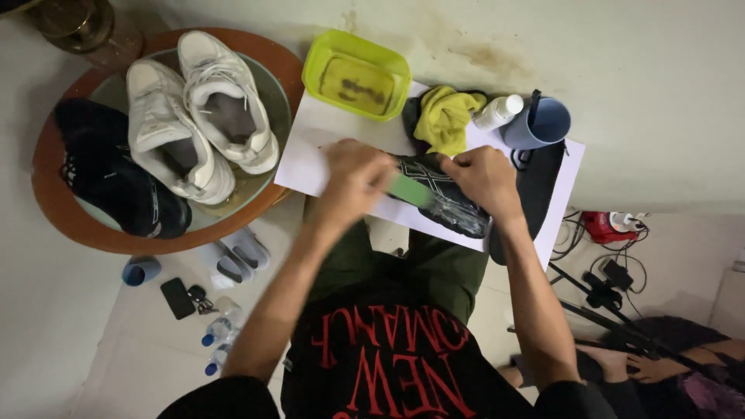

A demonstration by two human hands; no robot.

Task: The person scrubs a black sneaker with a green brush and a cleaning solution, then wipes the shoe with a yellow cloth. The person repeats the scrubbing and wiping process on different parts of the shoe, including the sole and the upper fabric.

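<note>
My left hand (353,180) grips a green-handled brush (409,190) and presses it against a black shoe (446,198) with white lines. That shoe lies on a white sheet (310,159) in front of me. My right hand (485,180) holds the shoe steady from the right side. The brush head is blurred and partly hidden by the shoe.
A round tray (54,209) at left holds a pair of white sneakers (198,116) and a black shoe (116,182). A lime tub (355,74), yellow cloth (446,116), white bottle (498,110) and blue mug (539,124) sit beyond. Bottles (217,330), phone (178,298), cables (613,271) lie on the floor.
</note>
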